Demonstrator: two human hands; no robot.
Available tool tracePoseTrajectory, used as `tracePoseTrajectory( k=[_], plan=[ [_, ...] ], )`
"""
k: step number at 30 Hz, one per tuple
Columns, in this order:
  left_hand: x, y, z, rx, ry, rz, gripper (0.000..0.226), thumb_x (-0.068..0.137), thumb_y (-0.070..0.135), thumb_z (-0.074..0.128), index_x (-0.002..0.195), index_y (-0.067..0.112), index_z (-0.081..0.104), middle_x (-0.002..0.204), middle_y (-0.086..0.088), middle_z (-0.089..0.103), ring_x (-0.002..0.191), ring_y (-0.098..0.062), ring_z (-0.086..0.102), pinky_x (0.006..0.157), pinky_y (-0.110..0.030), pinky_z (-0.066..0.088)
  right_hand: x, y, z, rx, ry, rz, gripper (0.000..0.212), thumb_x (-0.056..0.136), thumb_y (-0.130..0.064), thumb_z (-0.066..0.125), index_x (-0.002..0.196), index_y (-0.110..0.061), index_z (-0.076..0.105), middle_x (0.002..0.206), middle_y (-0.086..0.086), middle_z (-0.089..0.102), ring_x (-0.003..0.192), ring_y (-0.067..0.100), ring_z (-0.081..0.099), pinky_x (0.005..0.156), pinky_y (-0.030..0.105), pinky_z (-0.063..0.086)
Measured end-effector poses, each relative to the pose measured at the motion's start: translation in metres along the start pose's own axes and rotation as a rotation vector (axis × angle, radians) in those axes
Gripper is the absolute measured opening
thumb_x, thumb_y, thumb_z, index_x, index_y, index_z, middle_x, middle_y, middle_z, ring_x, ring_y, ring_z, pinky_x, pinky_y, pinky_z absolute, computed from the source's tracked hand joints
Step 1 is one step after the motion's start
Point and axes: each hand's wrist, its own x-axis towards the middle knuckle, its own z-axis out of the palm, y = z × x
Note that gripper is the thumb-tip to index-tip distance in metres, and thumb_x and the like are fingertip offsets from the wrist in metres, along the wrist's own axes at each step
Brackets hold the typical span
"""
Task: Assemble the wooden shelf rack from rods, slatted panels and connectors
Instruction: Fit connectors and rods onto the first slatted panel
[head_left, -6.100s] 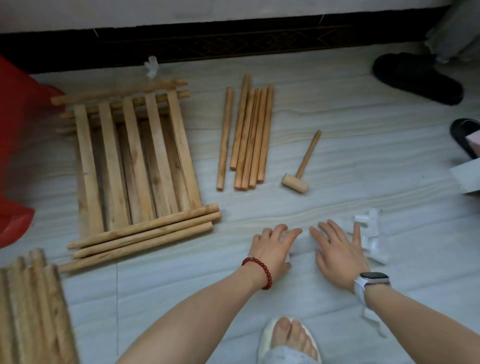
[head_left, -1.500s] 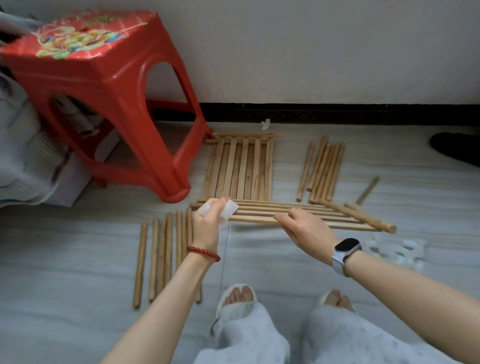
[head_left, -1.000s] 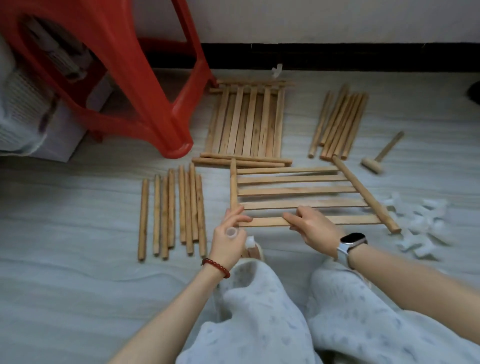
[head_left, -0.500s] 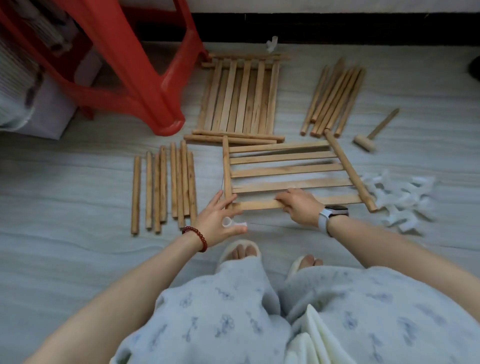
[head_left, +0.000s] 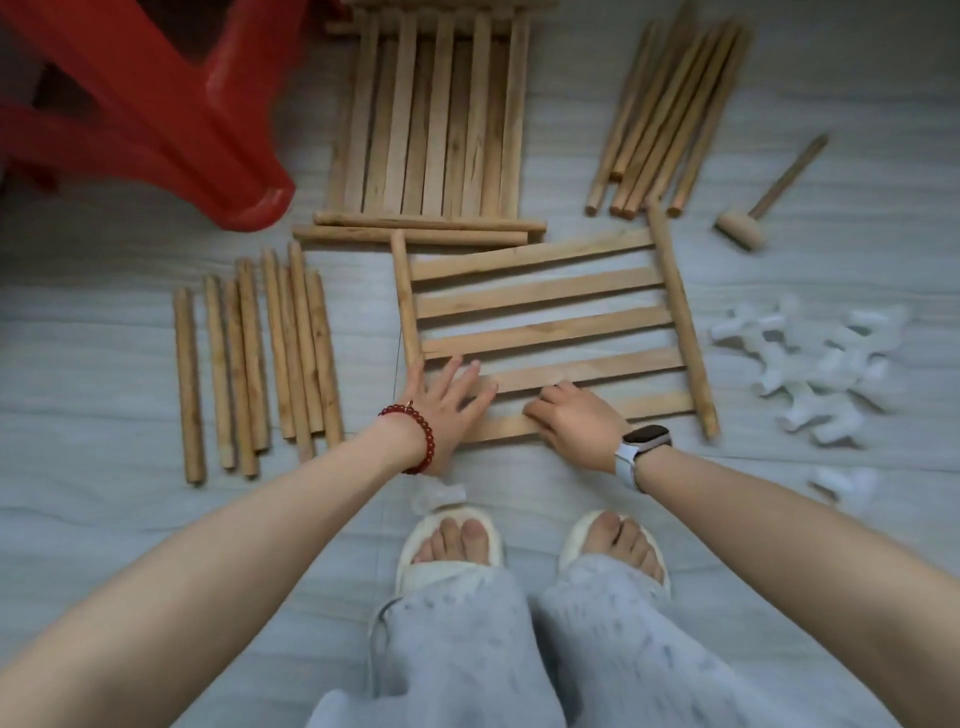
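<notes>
Two hands meet the slatted panel (head_left: 545, 322) on the floor: your left hand (head_left: 441, 400) lies flat, fingers spread, on its near left corner; your right hand (head_left: 574, 421) curls around its nearest slat. White connectors (head_left: 810, 364) lie right of it, loose rods (head_left: 254, 358) left.

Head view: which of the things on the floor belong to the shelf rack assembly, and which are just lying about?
Belong to the job:
slatted panel under both hands, left and right
panel stack
left rods
right rods
white connectors
connector by the slippers
wooden mallet

Just lying about:
red stool
</notes>
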Motion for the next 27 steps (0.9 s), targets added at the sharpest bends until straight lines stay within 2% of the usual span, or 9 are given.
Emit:
tracePoseTrajectory(
  k=[3, 6, 8, 11, 13, 18, 21, 24, 27],
  plan=[
    [0.031, 0.010, -0.017, -0.115, 0.190, -0.066, 0.077, 0.091, 0.016, 0.038, 0.147, 0.021, -0.015, 0.153, -0.009, -0.025, 0.140, -0.033, -0.023, 0.108, -0.060, -0.010, -0.009, 0.008, -0.005, 0.099, 0.093, -0.044, 0.028, 0.095, -0.019, 0.045, 0.117, -0.011, 0.060, 0.113, 0.010, 0.054, 0.106, 0.030, 0.049, 0.088, 0.040, 0.039],
    [0.061, 0.025, -0.020, -0.231, 0.287, -0.099, 0.079, 0.092, 0.047, 0.039, 0.147, 0.027, -0.014, 0.154, -0.007, -0.023, 0.140, -0.033, -0.021, 0.108, -0.062, -0.007, -0.027, 0.033, -0.019, 0.188, 0.448, 0.012, 0.024, 0.082, 0.000, 0.058, 0.104, -0.001, 0.066, 0.096, 0.018, 0.061, 0.090, 0.037, 0.059, 0.075, 0.043, 0.048],
    [0.076, 0.040, -0.016, -0.248, 0.269, -0.086, 0.089, 0.084, 0.065, 0.039, 0.146, 0.030, -0.015, 0.153, -0.007, -0.025, 0.140, -0.034, -0.021, 0.108, -0.064, -0.005, -0.038, 0.065, -0.026, 0.121, 0.627, 0.238, 0.034, 0.075, 0.007, 0.058, 0.107, -0.002, 0.066, 0.099, 0.021, 0.061, 0.090, 0.040, 0.058, 0.075, 0.044, 0.045],
    [0.086, 0.056, -0.008, -0.228, 0.255, -0.109, 0.103, 0.073, 0.078, 0.043, 0.145, 0.035, -0.017, 0.150, -0.010, -0.032, 0.137, -0.038, -0.027, 0.104, -0.066, -0.009, -0.049, 0.117, -0.030, 0.015, 0.461, 0.675, 0.050, 0.080, -0.001, 0.053, 0.128, -0.016, 0.054, 0.134, 0.019, 0.045, 0.120, 0.039, 0.039, 0.093, 0.046, 0.030],
    [0.089, 0.058, -0.007, -0.238, 0.273, -0.120, 0.105, 0.070, 0.077, 0.048, 0.145, 0.037, -0.013, 0.150, -0.011, -0.031, 0.137, -0.039, -0.027, 0.104, -0.066, -0.010, -0.056, 0.140, -0.024, 0.015, 0.314, 0.745, 0.051, 0.081, -0.004, 0.050, 0.131, -0.015, 0.050, 0.144, 0.016, 0.034, 0.127, 0.037, 0.030, 0.097, 0.047, 0.027],
    [0.090, 0.057, -0.009, -0.255, 0.283, -0.120, 0.102, 0.070, 0.074, 0.054, 0.146, 0.039, -0.006, 0.151, -0.010, -0.028, 0.138, -0.038, -0.025, 0.105, -0.065, -0.007, -0.058, 0.153, -0.013, -0.074, 0.270, 0.653, 0.033, 0.088, -0.001, 0.043, 0.119, -0.005, 0.053, 0.134, 0.014, 0.044, 0.111, 0.037, 0.039, 0.085, 0.043, 0.031],
    [0.090, 0.061, -0.008, -0.259, 0.301, -0.126, 0.101, 0.074, 0.071, 0.052, 0.146, 0.035, -0.009, 0.152, -0.007, -0.028, 0.138, -0.035, -0.025, 0.105, -0.066, -0.007, -0.059, 0.144, -0.017, 0.018, 0.470, 0.672, 0.029, 0.089, -0.003, 0.045, 0.116, -0.005, 0.057, 0.137, 0.016, 0.043, 0.114, 0.038, 0.042, 0.088, 0.043, 0.030],
    [0.089, 0.070, -0.005, -0.262, 0.314, -0.107, 0.099, 0.080, 0.063, 0.051, 0.147, 0.027, -0.013, 0.153, 0.000, -0.025, 0.139, -0.034, -0.025, 0.104, -0.068, -0.006, -0.078, 0.124, -0.019, 0.362, 0.765, 0.636, 0.030, 0.091, -0.006, 0.052, 0.120, -0.005, 0.058, 0.127, 0.018, 0.049, 0.110, 0.033, 0.049, 0.090, 0.042, 0.042],
    [0.092, 0.073, -0.008, -0.237, 0.323, -0.088, 0.102, 0.081, 0.059, 0.053, 0.146, 0.022, -0.017, 0.154, 0.001, -0.024, 0.139, -0.033, -0.026, 0.102, -0.070, -0.007, -0.109, 0.101, 0.003, 0.655, 0.814, 0.835, 0.028, 0.092, -0.018, 0.055, 0.119, -0.009, 0.057, 0.110, 0.008, 0.059, 0.098, 0.021, 0.051, 0.086, 0.029, 0.040]
  ],
)
